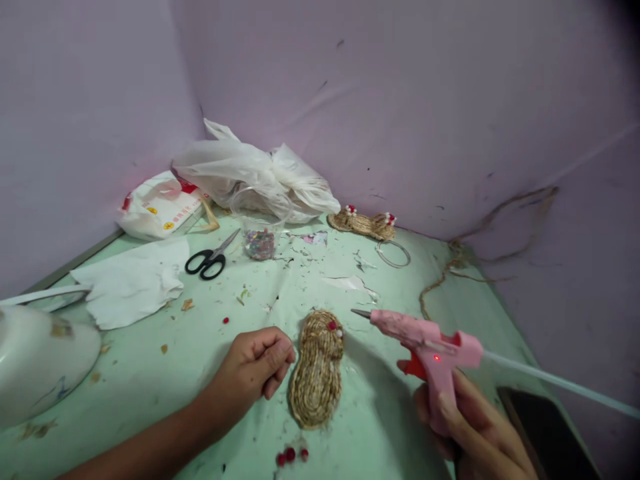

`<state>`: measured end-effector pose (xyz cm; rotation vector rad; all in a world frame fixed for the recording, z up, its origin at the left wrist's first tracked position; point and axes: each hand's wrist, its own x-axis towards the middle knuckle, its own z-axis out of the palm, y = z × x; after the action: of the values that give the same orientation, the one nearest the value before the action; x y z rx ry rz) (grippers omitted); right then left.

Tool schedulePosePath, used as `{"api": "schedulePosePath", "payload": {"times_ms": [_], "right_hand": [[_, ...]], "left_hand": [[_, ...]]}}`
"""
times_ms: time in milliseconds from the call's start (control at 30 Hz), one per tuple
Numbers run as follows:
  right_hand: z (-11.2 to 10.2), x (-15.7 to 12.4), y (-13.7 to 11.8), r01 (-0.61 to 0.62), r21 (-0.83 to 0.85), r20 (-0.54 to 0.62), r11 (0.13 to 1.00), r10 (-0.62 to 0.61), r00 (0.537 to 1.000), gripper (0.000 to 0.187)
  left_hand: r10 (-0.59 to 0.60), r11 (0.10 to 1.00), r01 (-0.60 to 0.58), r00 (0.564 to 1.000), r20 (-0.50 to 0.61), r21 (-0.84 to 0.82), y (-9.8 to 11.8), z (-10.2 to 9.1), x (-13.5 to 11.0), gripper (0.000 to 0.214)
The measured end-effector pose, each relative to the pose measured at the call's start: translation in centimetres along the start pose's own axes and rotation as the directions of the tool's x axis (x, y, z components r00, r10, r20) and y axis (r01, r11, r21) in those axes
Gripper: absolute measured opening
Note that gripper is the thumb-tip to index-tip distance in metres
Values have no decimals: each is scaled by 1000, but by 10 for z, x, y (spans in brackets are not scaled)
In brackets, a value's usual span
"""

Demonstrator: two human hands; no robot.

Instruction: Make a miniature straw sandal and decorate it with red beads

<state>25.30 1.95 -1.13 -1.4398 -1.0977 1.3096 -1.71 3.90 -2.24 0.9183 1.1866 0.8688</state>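
Observation:
My right hand (465,420) is wrapped round the handle of a pink glue gun (410,327). Its metal nozzle points left, and a clear glue stick (560,380) runs out of its back; a small red light glows on its side. On the table lies a small slipper-shaped piece of coiled straw rope (315,380), with red and white beads (333,327) at its upper right. My left hand (263,360) rests just left of this piece, its fingers curled closed; whatever may be inside them is hidden. Several red beads (290,455) lie below the piece.
Black-handled scissors (206,263), a clear cup of beads (260,243) and a white plastic bag (255,173) are towards the back. A second straw slipper (363,225) leans near the wall. A phone (545,433) lies right, a white bowl-like object (45,360) left.

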Motion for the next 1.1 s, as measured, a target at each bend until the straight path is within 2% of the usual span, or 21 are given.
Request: {"api": "schedulePosePath", "payload": {"times_ms": [167,333,400,467,533,600,633,700,833,933,1100], "right_hand": [[20,13,-6,-141,241,25,960,139,990,29],[42,29,-5,-139,236,53,962,130,990,42],[42,31,-3,-135,92,6,987,135,991,46],[36,30,-3,-64,-197,-87,978,48,995,46],[29,24,-6,62,-491,-145,869,-151,978,40],[27,16,-14,186,-613,-119,768,-323,939,32],[30,12,-20,240,-603,-80,760,-357,931,26],[40,7,-33,345,-486,27,803,-381,924,16],[70,9,-52,430,-266,166,863,-398,902,11],[88,15,-53,416,-206,221,886,-372,901,10],[100,17,-43,366,-167,267,916,-315,911,14]], "left_hand": [[-18,1000,18,1000,-7,15,0,-1,0,40],[-5,1000,5,1000,-2,28,-3,-2,1,39],[-6,999,6,1000,-10,36,-5,-2,1,39],[-9,999,10,1000,-19,45,-5,-2,1,39],[-11,998,13,1000,-28,59,-4,0,1,39],[-5,997,7,999,-36,79,1,1,1,40],[5,997,-2,999,-40,82,4,2,2,40],[14,998,-13,999,-31,54,12,5,3,41],[-48,990,57,997,67,-131,22,13,4,41],[-68,975,91,991,119,-204,21,18,3,41],[-17,993,28,995,93,-111,15,25,1,45]]}}
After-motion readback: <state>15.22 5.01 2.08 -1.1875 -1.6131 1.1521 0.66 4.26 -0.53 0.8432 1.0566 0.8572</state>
